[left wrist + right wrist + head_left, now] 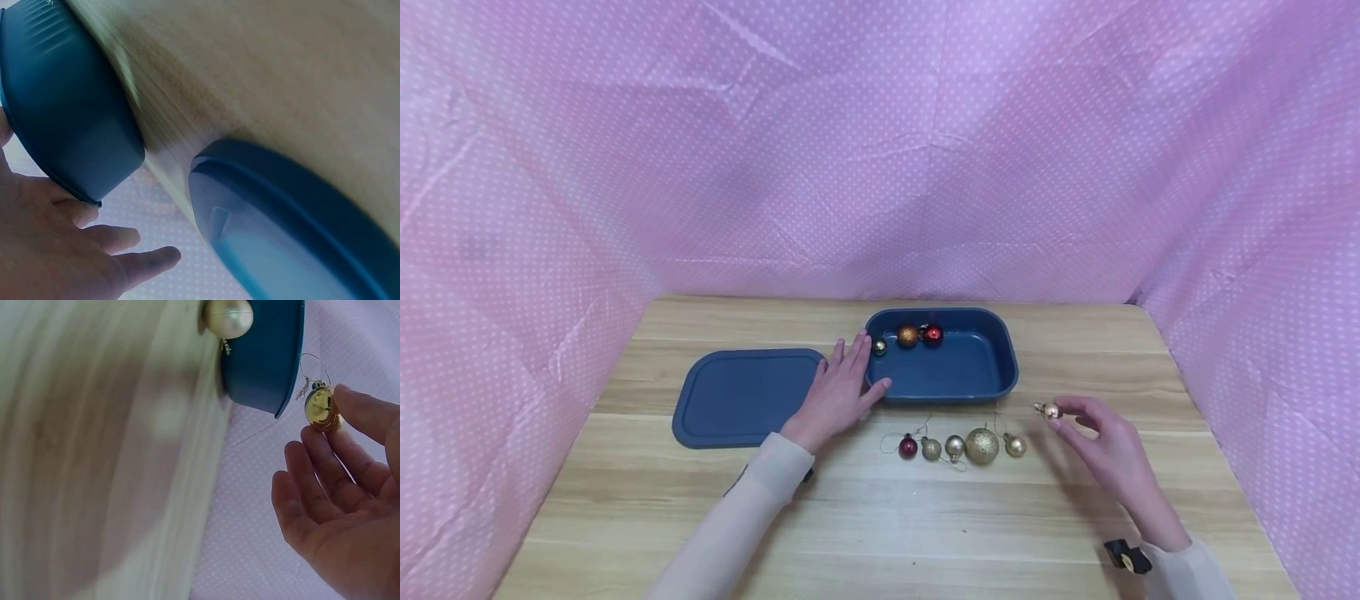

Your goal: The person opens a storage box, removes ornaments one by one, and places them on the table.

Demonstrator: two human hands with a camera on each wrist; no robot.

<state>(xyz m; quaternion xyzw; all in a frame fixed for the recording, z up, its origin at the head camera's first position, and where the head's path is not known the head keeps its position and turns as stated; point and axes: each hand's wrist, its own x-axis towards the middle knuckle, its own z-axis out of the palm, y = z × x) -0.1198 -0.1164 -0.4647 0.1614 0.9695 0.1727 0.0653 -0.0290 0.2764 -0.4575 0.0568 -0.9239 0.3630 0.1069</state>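
My right hand (1108, 450) pinches a small shiny gold Christmas bauble (320, 407) between thumb and fingertips, just right of the blue box (946, 396). A thin loop of string hangs from the bauble's cap in the right wrist view. With fingers fairly straight, my left hand (835, 396) rests against the box's left side. Inside the box lie a small gold bauble (879, 346), an orange bauble (907, 336) and a red bauble (933, 335). In front of it runs a row with a dark red bauble (908, 447), a large glittery gold bauble (982, 447) and several smaller gold ones.
A blue lid (745, 396) lies flat on the wooden table (880, 533), left of the box and partly behind my left hand. Pink dotted cloth (880, 167) hangs behind the table and along both sides.
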